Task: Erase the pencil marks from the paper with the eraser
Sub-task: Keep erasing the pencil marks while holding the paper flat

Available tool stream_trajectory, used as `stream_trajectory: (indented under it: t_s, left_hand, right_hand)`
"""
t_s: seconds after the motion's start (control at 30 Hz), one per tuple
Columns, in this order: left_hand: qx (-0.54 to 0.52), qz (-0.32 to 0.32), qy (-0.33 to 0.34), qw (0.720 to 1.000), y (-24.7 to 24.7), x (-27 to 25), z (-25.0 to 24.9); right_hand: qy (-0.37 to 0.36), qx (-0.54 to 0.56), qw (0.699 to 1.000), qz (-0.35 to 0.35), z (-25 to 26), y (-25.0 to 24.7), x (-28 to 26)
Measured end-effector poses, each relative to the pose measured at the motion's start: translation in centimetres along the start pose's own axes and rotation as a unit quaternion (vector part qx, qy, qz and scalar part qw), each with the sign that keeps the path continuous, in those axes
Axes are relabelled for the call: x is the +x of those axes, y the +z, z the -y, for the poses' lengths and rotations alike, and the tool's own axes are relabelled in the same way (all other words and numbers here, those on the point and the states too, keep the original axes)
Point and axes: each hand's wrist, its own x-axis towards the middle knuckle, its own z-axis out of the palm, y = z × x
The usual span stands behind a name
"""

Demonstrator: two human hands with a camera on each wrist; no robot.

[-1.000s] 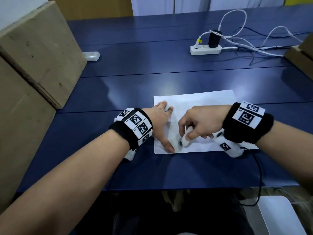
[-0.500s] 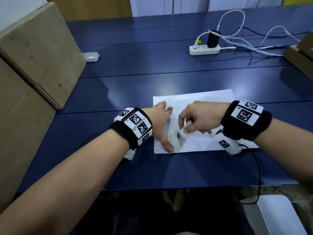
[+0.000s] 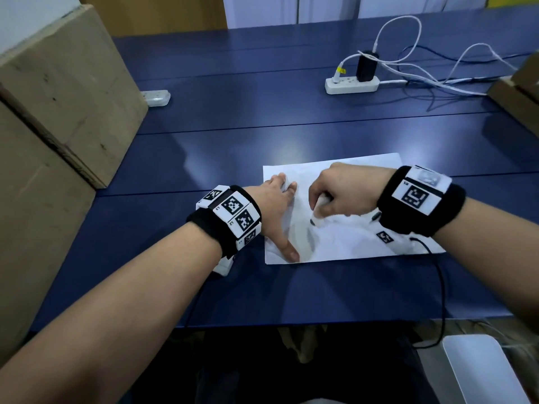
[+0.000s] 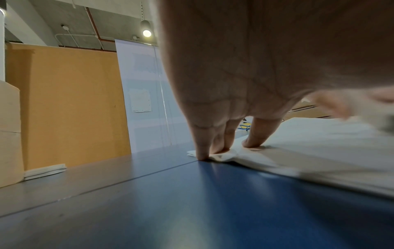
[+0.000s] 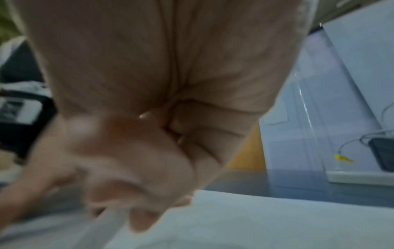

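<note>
A white sheet of paper [image 3: 361, 234] lies on the blue table near its front edge. My left hand [image 3: 280, 211] lies flat on the sheet's left side, fingers spread and pressing it down; the paper [image 4: 332, 151] bunches a little under my fingertips [image 4: 201, 155]. My right hand [image 3: 335, 193] grips a white eraser [image 3: 318, 212] whose dark tip touches the paper near the middle. In the right wrist view the hand is blurred, with the eraser [image 5: 100, 230] sticking out below the curled fingers. No pencil marks can be made out.
Large cardboard boxes [image 3: 58, 91] stand along the left side. A white power strip [image 3: 351, 84] with a black charger and cables lies at the back right. Another box [image 3: 519, 94] sits at the right edge. A small white object [image 3: 156, 97] lies by the left boxes.
My right hand with the eraser has moved away from me across the paper, from near the front edge toward the middle. The left hand has stayed in place.
</note>
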Motion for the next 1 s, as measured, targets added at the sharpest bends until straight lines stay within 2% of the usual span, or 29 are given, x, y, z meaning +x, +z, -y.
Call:
stream_trajectory:
  t_s: [0.1,0.17,0.23,0.3,0.37,0.43,0.53,0.6,0.67,0.77,0.8,0.87,1.0]
  left_hand:
    - [-0.002,0.001,0.006,1.000,-0.3,-0.3,-0.2]
    - [-0.003,0.000,0.003,1.000,-0.3,-0.3,-0.1]
    - [-0.005,0.001,0.000,1.000,-0.1,-0.1,0.0]
    - [-0.006,0.002,-0.004,1.000,0.2,0.2,0.1]
    - [-0.004,0.002,-0.004,1.000,0.3,0.2,0.1]
    - [-0.003,-0.001,0.000,1.000,0.2,0.1,0.1]
    - [-0.012,-0.003,0.002,1.000,0.1,0.0,0.2]
    - [-0.012,-0.003,0.002,1.000,0.1,0.1,0.2]
    - [-0.012,-0.002,0.001,1.000,0.2,0.2,0.2]
    - [-0.003,0.001,-0.004,1.000,0.3,0.4,0.1]
    - [-0.001,0.002,-0.004,1.000,0.2,0.4,0.1]
    - [-0.001,0.001,-0.002,1.000,0.1,0.2,0.0]
    - [-0.003,-0.001,0.005,1.000,-0.1,-0.1,-0.1]
  right_hand:
    - [0.053,0.019,0.997,-0.045,-0.8,-0.2,0.8]
    - [0.038,0.004,0.997,-0.066,-0.7,0.0,0.7]
    - [-0.004,-0.019,0.999,-0.027,0.0,0.4,0.0]
    - [-0.039,0.002,0.997,0.061,1.0,0.9,-0.8]
    - [-0.040,0.015,0.994,0.099,1.1,1.1,-1.0]
    - [-0.013,0.013,0.998,0.053,0.5,0.7,-0.5]
    - [0.041,-0.002,0.997,-0.071,-0.8,0.0,0.6]
    - [0.041,-0.021,0.994,-0.097,-1.0,0.0,0.6]
    - [0.005,-0.019,0.998,-0.053,-0.4,0.2,0.0]
    - [-0.033,0.011,0.997,0.072,1.1,0.6,-1.2]
    - [-0.035,0.014,0.996,0.085,1.2,0.6,-1.2]
    - [-0.017,0.004,0.999,0.047,0.6,0.5,-0.6]
    - [0.054,-0.008,0.994,-0.094,-1.3,0.0,0.8]
